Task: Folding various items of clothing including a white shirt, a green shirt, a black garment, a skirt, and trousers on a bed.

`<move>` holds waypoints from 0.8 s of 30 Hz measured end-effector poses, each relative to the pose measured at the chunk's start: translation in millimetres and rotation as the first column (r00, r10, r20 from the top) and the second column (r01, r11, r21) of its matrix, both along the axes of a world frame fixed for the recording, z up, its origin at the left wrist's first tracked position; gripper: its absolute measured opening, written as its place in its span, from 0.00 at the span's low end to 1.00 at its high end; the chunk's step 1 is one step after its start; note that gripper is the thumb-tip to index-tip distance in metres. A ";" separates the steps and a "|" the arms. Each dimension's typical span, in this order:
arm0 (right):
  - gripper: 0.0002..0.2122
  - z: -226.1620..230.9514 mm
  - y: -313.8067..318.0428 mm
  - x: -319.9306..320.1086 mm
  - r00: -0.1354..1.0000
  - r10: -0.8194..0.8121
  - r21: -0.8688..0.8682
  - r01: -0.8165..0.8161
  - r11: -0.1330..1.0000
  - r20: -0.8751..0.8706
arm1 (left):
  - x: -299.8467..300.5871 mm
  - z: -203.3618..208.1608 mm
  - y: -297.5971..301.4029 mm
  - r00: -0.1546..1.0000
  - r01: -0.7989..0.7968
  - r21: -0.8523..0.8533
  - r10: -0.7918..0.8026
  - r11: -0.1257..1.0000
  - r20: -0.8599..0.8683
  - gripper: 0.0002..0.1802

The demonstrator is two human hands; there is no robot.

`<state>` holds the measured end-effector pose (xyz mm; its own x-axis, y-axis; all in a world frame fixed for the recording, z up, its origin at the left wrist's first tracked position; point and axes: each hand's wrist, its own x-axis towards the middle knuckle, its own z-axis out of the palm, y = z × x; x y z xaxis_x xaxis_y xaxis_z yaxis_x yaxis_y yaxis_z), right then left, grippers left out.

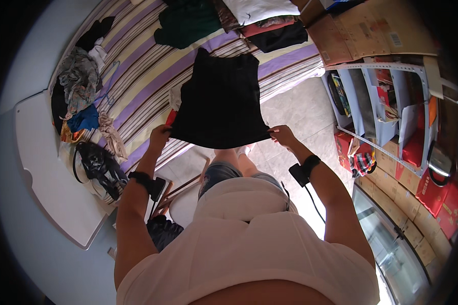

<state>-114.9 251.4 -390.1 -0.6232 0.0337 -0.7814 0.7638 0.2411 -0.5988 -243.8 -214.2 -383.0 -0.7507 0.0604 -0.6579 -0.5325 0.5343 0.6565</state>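
The left hand (160,134) and right hand (284,136) are well apart, each pinching a near corner of the black garment (221,96), which hangs between them with its far part overlapping the striped bed (146,76) in view; whether it rests there, I cannot tell. This piece looks opened out and unfolded. Beyond, the stack (277,38) seems laid fairly flat; at left, the heap (80,81) lies rumpled, apparently yet to be straightened.
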 end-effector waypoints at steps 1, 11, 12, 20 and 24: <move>0.09 -4.3 -1.8 -8.3 0.998 -0.056 -0.038 0.057 0.998 0.019 | -11.4 -5.8 0.7 1.000 -0.001 -0.001 0.001 1.000 0.015 0.12; 0.13 -34.6 23.3 -153.5 0.857 -0.438 0.001 0.455 0.890 -0.271 | -161.7 -50.6 67.8 0.917 -0.356 0.303 0.393 0.884 -0.069 0.14; 0.14 -43.2 24.2 -158.4 0.869 -0.427 0.022 0.446 0.895 -0.252 | -160.7 -58.2 75.3 0.907 -0.380 0.276 0.414 0.883 -0.078 0.15; 0.25 -162.6 -11.5 -122.4 0.925 -0.368 0.072 0.363 0.929 0.096 | -69.5 -158.3 78.4 0.636 -0.605 0.135 0.374 0.785 0.675 0.15; 0.34 -207.4 -36.0 -109.4 0.853 -0.494 0.149 0.473 0.868 0.170 | -61.8 -174.7 88.1 0.522 -0.757 0.072 0.536 0.649 0.663 0.20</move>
